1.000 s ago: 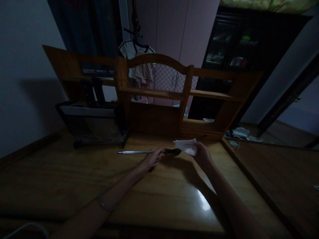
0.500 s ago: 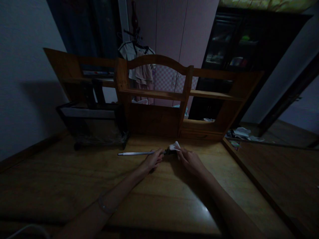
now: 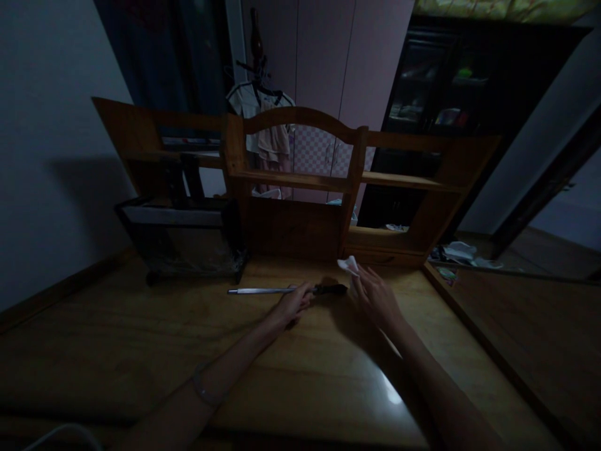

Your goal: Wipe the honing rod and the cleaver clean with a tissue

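My left hand (image 3: 295,305) is wrapped round a slim rod (image 3: 259,290), held level just above the wooden desk. Its silver shaft points left, and a dark, wider end sticks out to the right of my fist; the dim light hides what kind of tool it is. A white cloth or tissue (image 3: 349,265) is pinched in my right hand (image 3: 377,299), to the right of the dark end and apart from it.
Behind my hands a wooden shelf unit (image 3: 295,180) stands along the back of the desk (image 3: 197,338). At the back left is a black-framed object (image 3: 188,241) with wrapping on it. A white cable (image 3: 66,429) shows at the lower left.
My right hand has moved right with the white cloth, off the rod's dark end, which is now uncovered. My left hand keeps its hold on the rod.
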### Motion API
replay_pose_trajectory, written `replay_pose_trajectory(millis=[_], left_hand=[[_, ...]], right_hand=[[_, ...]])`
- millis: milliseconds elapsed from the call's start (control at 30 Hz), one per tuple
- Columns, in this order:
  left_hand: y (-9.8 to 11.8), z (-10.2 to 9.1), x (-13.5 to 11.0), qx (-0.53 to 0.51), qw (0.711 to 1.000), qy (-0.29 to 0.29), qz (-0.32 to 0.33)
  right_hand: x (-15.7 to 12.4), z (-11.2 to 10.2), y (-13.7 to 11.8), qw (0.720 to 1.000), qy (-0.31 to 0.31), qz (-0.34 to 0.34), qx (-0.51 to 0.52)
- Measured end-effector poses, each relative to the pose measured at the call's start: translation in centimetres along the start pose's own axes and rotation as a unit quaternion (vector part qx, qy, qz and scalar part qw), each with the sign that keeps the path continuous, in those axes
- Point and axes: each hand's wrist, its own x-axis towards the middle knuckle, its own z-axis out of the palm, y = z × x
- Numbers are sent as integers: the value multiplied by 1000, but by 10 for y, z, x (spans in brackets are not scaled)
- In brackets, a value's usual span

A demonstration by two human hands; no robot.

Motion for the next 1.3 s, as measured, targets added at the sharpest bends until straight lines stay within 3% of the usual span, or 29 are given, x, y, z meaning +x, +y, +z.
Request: replay_pose_trajectory(millis=[67,167,267,467,633,700,833,933,1100,1300], left_hand=[[-2,-1,1,-4,1000,-2,7],[-4,-1,3,-6,1000,-3,10],[-5,-2,4,-10,1000,-5,12],[-6,-5,4,-16,1000,-10,-4],[-4,-4,1,-21,999,-25,-5],[-3,-4,1,-22,999,-27,-3],[-1,-4,3,-20,999,-27,-10],[2,-4,3,-17,999,-30,-17],[6,-1,-2,-15,999,-23,-27],[7,0,-4,-12,999,-15,-33]], right_hand=[[0,-5,12,999,16,0,-42],[-2,-2,15,996,-41,-31,-66],[-4,9,0,994,-91,-45,-30],[-5,18,-37,992,-107,-28,69],[-4,4,-28,989,-134,-16,52],[-4,-5,-14,993,-116,14,19],[-6,-19,13,997,-3,80,-2],[-7,-17,18,995,15,95,10],[-8,5,-9,995,-91,28,30],[-11,7,-39,988,-136,-58,54]])
